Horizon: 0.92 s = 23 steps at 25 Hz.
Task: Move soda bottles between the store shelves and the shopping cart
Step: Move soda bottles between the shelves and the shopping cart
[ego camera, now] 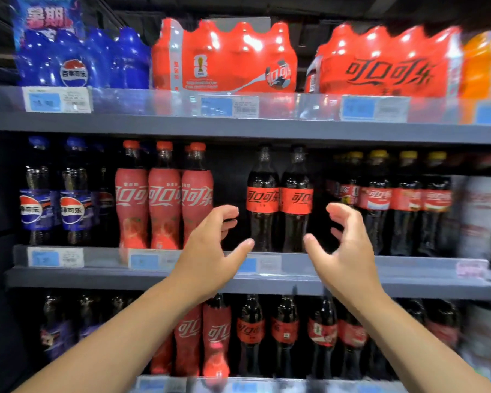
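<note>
Two black-capped cola bottles with red labels, the left one [262, 198] and the right one [296, 198], stand side by side on the middle shelf [352, 279]. My left hand [210, 251] is raised just left of them, fingers loosely curved and spread, holding nothing. My right hand [343, 248] mirrors it just right of the pair, also empty. Both hands flank the bottles without touching them. No shopping cart is in view.
Left of the pair stand pink-wrapped cola bottles [165, 199] and blue-capped Pepsi bottles [54, 199]. Yellow-capped cola bottles [391, 202] stand to the right. Shrink-wrapped multipacks [224, 58] fill the top shelf. More bottles [250, 333] line the shelf below.
</note>
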{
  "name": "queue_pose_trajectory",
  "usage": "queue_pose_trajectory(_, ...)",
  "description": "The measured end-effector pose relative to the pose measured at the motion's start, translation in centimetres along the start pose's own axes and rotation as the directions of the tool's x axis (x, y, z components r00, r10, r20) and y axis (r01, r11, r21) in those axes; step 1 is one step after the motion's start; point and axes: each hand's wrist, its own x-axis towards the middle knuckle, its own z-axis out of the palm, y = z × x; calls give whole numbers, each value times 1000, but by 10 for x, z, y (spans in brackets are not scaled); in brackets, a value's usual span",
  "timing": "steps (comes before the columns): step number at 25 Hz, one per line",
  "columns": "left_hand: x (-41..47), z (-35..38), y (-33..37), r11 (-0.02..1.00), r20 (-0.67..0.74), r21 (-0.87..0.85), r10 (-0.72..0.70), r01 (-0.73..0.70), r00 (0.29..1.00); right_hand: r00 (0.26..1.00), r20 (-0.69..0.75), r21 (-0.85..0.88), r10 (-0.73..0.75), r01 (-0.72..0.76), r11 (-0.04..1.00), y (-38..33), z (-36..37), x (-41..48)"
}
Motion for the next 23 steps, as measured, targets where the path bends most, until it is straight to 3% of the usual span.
queue_pose_trajectory(2,13,22,5,985,42,-53,-164,166,986,969,182,5,168,-172,985,13,-1,13)
queue_pose_trajectory(4,26,35,2,949,77,-47,-307,311,948,919,335,20,210,-230,973,21,3,30)
queue_pose_trajectory(7,41,42,-7,919,137,-25,-386,393,912,854,465,41,233,-284,958,29,8,54)
queue_pose_trajectory(13,49,40,-18,906,127,68,-423,417,897,870,426,-49,250,-254,966,42,13,63)
queue_pose_trajectory(23,46,34,-19,923,200,32,-381,383,903,871,369,-113,323,-304,946,34,17,58)
